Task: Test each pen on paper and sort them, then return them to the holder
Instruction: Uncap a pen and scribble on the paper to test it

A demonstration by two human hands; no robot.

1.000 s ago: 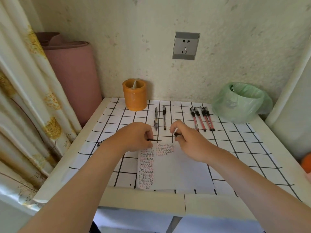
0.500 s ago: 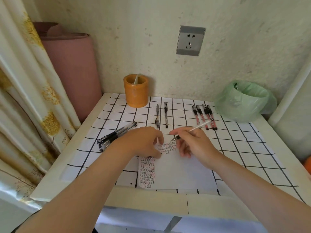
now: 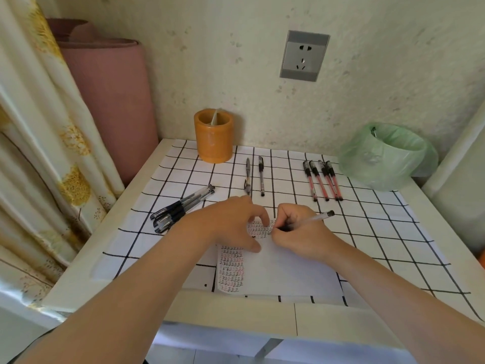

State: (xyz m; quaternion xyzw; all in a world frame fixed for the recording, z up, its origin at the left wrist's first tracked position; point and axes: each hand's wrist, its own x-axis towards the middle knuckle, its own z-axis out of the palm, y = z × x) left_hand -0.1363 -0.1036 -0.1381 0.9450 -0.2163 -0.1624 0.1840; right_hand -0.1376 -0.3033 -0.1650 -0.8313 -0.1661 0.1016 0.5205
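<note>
Right hand gripped the clear-barrelled pen, tail slanting far-right, tip on the white paper sheet; left hand, fingers spread, pinned that sheet.

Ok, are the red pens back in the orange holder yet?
No, the four red pens lie side by side on the table, apart from the orange holder.

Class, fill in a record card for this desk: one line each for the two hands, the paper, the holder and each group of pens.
Right hand: grips a clear pen, tip toward the paper
Left hand: rests on the paper
Paper: partly filled with small written marks
Holder: orange, near the wall
Left group: black pens, lying together
Middle group: two pens, side by side
Right group: four red pens
</note>
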